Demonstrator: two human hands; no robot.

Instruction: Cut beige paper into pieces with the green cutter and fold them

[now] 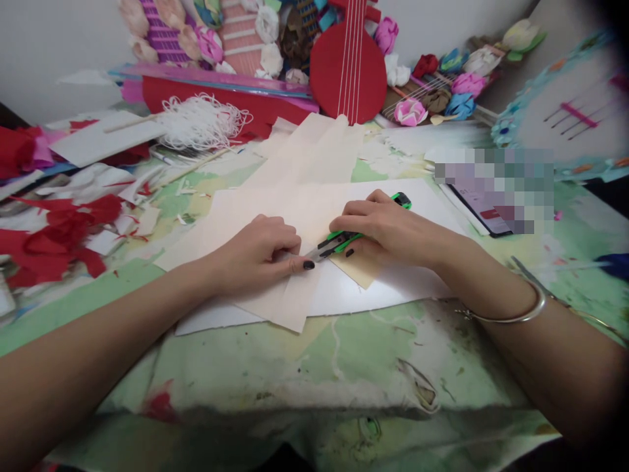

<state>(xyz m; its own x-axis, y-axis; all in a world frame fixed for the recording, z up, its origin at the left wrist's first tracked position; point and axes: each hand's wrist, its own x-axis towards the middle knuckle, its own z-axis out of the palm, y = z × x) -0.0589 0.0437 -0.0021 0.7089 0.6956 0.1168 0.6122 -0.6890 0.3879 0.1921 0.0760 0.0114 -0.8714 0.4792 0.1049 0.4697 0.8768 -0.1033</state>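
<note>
My right hand [381, 229] is closed round a green and black utility knife [339, 242], whose blade end points left toward my left thumb. Fingers curled, my left hand [263, 255] presses on cream paper [299, 301]; whether something small is pinched between thumb and fingers is hard to see. Beneath the cream sheets lies a white board [393, 292]. A small yellowish piece of paper [362, 269] sits under my right hand. The knife's tip is beside my left thumb, partly hidden there.
Red and white scraps [59, 236] and tangled white string [201, 121] lie left. A red round stringed craft [348, 72] and paper flowers stand behind. At right are a phone [479, 203], scissors [533, 278] and a decorated round frame [565, 124].
</note>
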